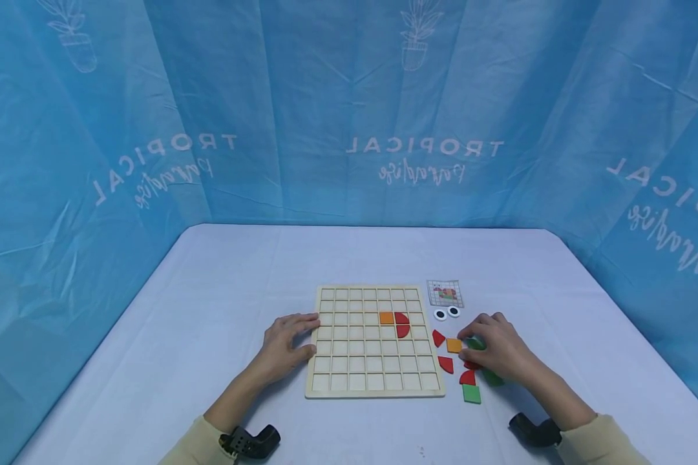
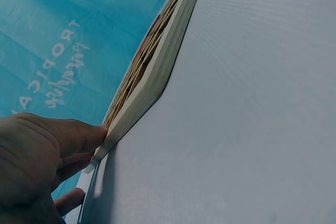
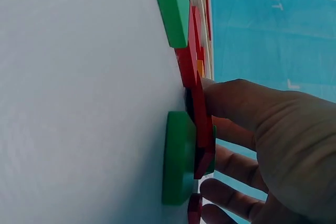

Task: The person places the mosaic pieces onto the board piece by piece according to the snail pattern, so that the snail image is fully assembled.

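My left hand rests against the left edge of a pale wooden grid board, thumb and fingers spread along its rim. In the left wrist view the thumb touches the board's side. On the board lie an orange square and two red quarter-circle pieces. My right hand hovers low over loose pieces right of the board. Its thumb and fingertips are apart, beside a loose orange square; a green piece shows beneath. Whether the fingertips touch the orange square is unclear.
A small picture card lies beyond the pieces, with two round eye pieces near it. Several red pieces and a green square lie around my right hand. A blue printed curtain surrounds the white table.
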Motion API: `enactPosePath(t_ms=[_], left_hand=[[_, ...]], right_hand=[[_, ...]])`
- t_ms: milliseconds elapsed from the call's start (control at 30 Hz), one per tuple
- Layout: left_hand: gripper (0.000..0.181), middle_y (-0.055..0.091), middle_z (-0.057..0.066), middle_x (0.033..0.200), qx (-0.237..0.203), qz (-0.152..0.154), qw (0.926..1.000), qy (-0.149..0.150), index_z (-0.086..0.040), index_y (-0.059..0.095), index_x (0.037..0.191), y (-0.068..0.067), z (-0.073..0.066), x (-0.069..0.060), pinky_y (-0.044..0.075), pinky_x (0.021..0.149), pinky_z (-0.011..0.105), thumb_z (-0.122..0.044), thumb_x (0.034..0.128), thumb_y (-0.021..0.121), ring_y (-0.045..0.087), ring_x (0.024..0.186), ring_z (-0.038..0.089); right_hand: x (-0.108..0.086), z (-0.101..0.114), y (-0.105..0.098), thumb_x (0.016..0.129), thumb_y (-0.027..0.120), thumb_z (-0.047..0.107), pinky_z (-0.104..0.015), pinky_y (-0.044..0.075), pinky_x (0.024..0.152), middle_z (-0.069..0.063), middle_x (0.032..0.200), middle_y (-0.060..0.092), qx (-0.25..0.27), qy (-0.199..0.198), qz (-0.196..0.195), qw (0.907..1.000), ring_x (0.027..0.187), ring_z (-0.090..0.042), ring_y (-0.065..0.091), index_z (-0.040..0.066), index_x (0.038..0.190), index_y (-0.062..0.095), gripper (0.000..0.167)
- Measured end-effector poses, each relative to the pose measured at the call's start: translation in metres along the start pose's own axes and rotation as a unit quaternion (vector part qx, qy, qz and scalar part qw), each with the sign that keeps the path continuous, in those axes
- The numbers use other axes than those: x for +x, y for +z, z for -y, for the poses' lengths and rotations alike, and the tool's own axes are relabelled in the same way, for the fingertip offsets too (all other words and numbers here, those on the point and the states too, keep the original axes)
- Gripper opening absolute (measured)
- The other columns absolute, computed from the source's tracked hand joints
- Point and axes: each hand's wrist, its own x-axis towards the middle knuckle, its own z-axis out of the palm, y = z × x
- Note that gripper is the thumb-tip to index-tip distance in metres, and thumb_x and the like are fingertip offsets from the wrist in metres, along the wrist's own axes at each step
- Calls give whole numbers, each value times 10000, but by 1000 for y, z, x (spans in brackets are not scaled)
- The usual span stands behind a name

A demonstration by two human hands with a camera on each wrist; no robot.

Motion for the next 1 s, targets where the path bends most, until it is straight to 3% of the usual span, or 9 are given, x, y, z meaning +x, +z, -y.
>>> enactPosePath(t_ms=[567, 867, 1000], left_hand=[[452, 510, 42, 1401, 58, -13, 10000, -26, -99, 604, 1256, 1, 0, 0, 120, 1109, 593, -83, 809, 671, 305, 1350, 314], [453, 506, 55, 1403, 33, -7, 10000, 31, -86, 600, 1258, 0, 1, -1, 117, 1105, 600, -79, 810, 666, 303, 1349, 326], [458, 502, 52, 1408, 55, 11, 10000, 79, -85, 594, 1267, 1, 2, 0, 123, 1108, 588, -84, 815, 664, 304, 1349, 321]], right_hand=[[4, 9, -4, 693, 813, 273, -273, 478, 679, -43, 1041, 625, 114, 13, -103, 9999, 989, -211, 450, 203, 956, 730, 285], [19, 41, -4, 745, 775, 262, -335, 465, 749, -29, 1108, 644, 303, -418, -267, 9983, 1007, -197, 442, 225, 968, 724, 231], [27, 52, 5, 757, 769, 235, -457, 477, 850, -32, 1079, 652, 435, -716, -349, 9959, 1081, -262, 465, 207, 951, 723, 202]])
